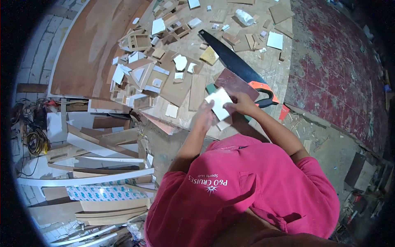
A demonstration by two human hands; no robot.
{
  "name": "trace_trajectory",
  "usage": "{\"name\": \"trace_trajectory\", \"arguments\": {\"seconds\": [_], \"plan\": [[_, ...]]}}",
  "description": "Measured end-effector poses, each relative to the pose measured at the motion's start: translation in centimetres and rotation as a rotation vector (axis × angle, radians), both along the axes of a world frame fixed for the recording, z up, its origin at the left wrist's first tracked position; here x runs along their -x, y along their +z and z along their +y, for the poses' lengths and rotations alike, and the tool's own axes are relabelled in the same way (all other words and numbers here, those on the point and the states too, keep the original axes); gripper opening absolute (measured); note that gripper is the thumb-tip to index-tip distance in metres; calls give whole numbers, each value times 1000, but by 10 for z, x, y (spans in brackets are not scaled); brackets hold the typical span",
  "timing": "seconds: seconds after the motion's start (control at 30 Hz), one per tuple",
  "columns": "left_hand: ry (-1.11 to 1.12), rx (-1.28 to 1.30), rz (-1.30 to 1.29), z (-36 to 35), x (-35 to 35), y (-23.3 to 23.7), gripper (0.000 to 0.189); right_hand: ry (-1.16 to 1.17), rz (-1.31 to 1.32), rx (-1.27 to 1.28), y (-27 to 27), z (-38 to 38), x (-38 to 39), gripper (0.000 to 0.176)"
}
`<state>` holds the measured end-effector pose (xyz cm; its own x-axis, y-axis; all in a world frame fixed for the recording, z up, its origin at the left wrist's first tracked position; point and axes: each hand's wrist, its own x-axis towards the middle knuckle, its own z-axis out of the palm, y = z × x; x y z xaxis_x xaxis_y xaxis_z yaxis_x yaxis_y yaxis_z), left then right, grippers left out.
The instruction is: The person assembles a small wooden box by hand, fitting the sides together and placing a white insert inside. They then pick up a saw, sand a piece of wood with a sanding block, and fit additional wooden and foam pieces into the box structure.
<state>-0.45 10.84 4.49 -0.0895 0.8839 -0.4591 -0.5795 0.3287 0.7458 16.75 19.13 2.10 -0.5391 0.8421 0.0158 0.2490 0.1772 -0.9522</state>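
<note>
Over the near edge of the wooden worktop, both hands hold a small white square board point(221, 103). My left hand point(203, 116), slightly blurred, grips its left edge with the thumb on top. On the opposite edge, my right hand point(243, 103) pinches the board between thumb and fingers. Beneath the hands lies a reddish-brown sheet point(234, 81), partly covered. Just beyond it rests a handsaw point(232, 59) with an orange and black handle, close to my right hand. A small pale piece point(223, 124) shows under the white board.
Several small wooden frame models point(150, 76) crowd the worktop's left side. White and brown offcuts point(275, 40) are scattered across it, with a crumpled white object point(244, 17) at the back. Long boards and strips point(103, 173) are stacked at lower left. A worn red panel point(333, 74) stands right.
</note>
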Motion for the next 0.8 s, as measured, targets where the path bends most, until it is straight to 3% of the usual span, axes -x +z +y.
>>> {"name": "trace_trajectory", "arguments": {"seconds": [0.07, 0.13, 0.2, 0.3, 0.37, 0.53, 0.6, 0.63, 0.8], "plan": [[-28, 108, 14, -14, -1, -14, 35, 178, -46, 168, -36, 2, -4, 44], [-138, 256, 376, -29, 12, -17, 32, 44, -206, 100, -21, 16, -22, 39], [-53, 223, 362, -47, 35, -29, 30, -151, -62, 180, -28, 31, -38, 37], [52, 232, 428, -62, 50, -34, 32, -93, -73, 214, -35, 52, -44, 36], [108, 250, 418, -63, 55, -23, 32, -114, -157, 69, -31, 56, -34, 34], [142, 172, 422, -45, 49, -14, 26, -72, -41, 55, -24, 49, -7, 34], [62, 89, 478, -39, 50, -16, 24, -110, -350, 95, -22, 42, -2, 35], [16, 63, 557, -35, 51, -17, 22, -110, -337, -24, -25, 38, -1, 40], [14, -30, 542, -9, 73, -21, 21, -163, -332, -39, -22, 35, 0, 41]]}}
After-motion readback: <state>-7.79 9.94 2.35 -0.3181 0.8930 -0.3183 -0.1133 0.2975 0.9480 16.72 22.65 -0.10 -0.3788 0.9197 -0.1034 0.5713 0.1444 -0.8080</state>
